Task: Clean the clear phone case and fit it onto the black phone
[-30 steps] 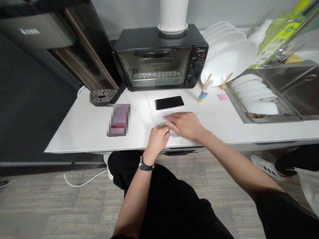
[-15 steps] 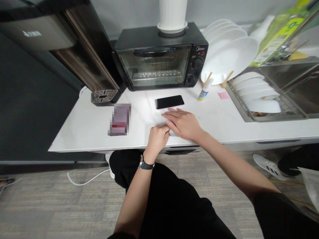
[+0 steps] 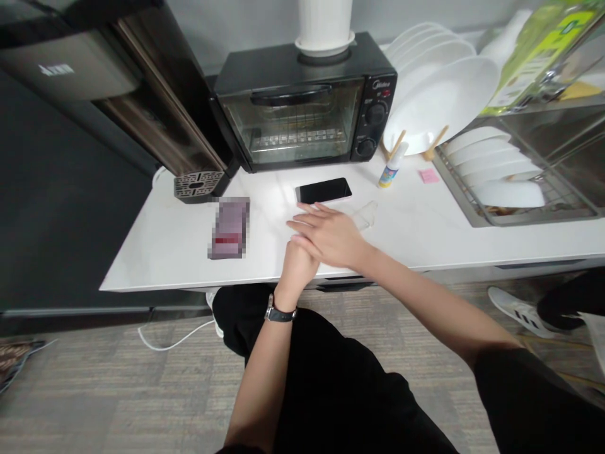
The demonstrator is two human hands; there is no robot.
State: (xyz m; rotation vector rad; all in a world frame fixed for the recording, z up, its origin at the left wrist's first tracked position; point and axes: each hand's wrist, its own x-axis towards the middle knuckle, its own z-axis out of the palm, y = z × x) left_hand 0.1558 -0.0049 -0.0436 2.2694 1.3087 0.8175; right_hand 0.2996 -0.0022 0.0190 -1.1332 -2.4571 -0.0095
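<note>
My right hand (image 3: 331, 236), fingers stretched out, lies across the back of my left hand (image 3: 299, 268) near the counter's front edge. The left hand's fingers are mostly hidden under the right. A black-screened phone (image 3: 324, 191) lies flat just beyond my right fingertips. Beside my right hand is a clear transparent case (image 3: 366, 216), partly covered by the hand. A small spray bottle (image 3: 393, 165) stands to the right of the phone, with a pink sticky note (image 3: 429, 176) near it. On the left lies a purple pixelated item (image 3: 230, 227).
A black toaster oven (image 3: 295, 123) stands at the back with a white pot (image 3: 325, 25) on top. To its left is a drink machine (image 3: 198, 184). White plates (image 3: 442, 104) and a sink rack with bowls (image 3: 508, 192) are at right. A person's shoe (image 3: 517, 310) shows on the floor.
My right hand has moved left, further over my left hand, and more of the clear case shows. The view has shifted slightly.
</note>
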